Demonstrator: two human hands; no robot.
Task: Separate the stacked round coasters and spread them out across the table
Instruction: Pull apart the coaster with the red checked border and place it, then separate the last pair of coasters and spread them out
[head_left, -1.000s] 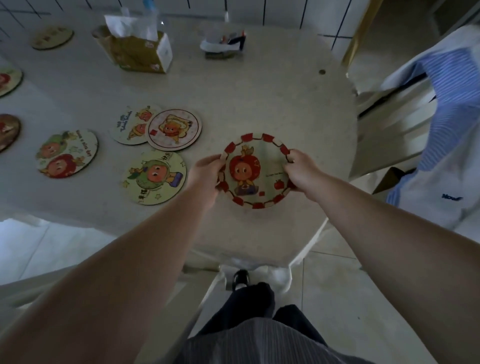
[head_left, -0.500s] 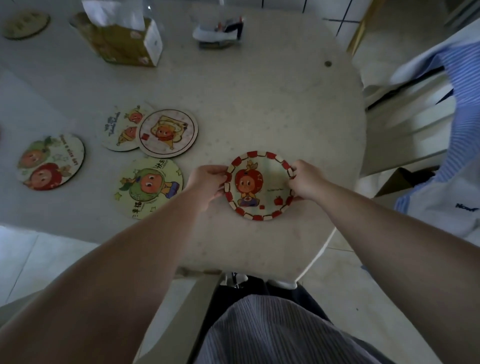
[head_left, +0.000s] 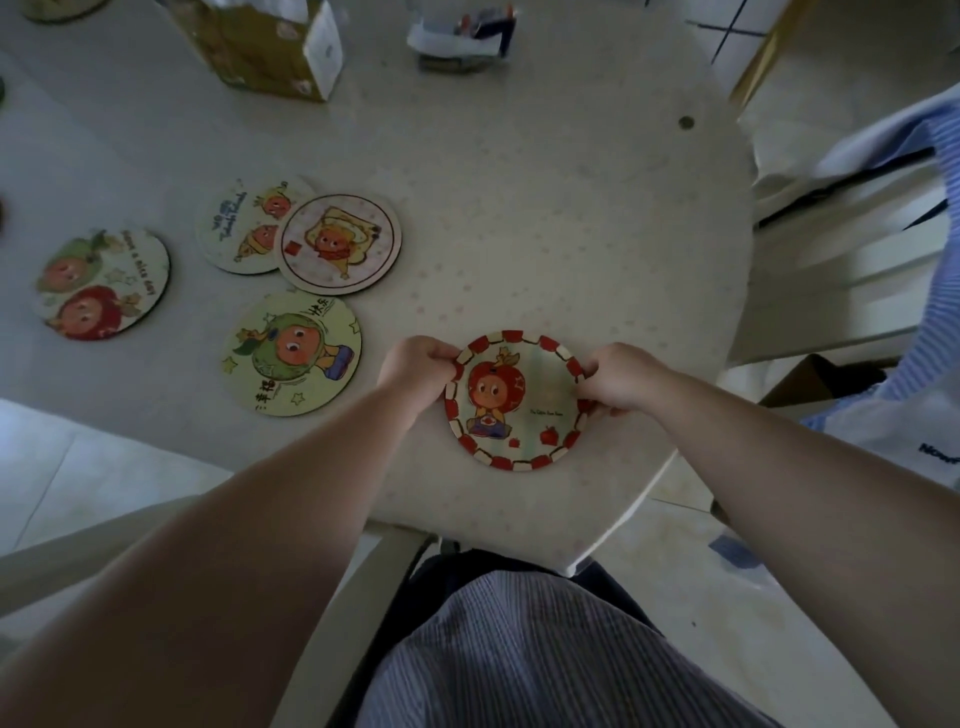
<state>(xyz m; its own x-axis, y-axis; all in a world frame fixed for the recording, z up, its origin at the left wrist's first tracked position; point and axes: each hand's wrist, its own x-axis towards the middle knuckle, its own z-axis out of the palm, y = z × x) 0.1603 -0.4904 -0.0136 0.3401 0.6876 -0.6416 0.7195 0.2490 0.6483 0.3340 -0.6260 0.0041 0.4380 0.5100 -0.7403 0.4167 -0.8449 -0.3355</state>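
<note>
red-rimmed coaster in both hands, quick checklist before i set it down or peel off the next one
1. Left hand on the coaster's left edge: ok.
2. Right hand on its right edge: ok.
3. Red-rimmed coaster over the table, not past the edge: ok.
4. More coasters stacked beneath it: cannot tell.
5. Bare tabletop beyond it: ok.
6. Spread coasters all apart: not ok, the pink-rimmed coaster overlaps the cream coaster.
</note>
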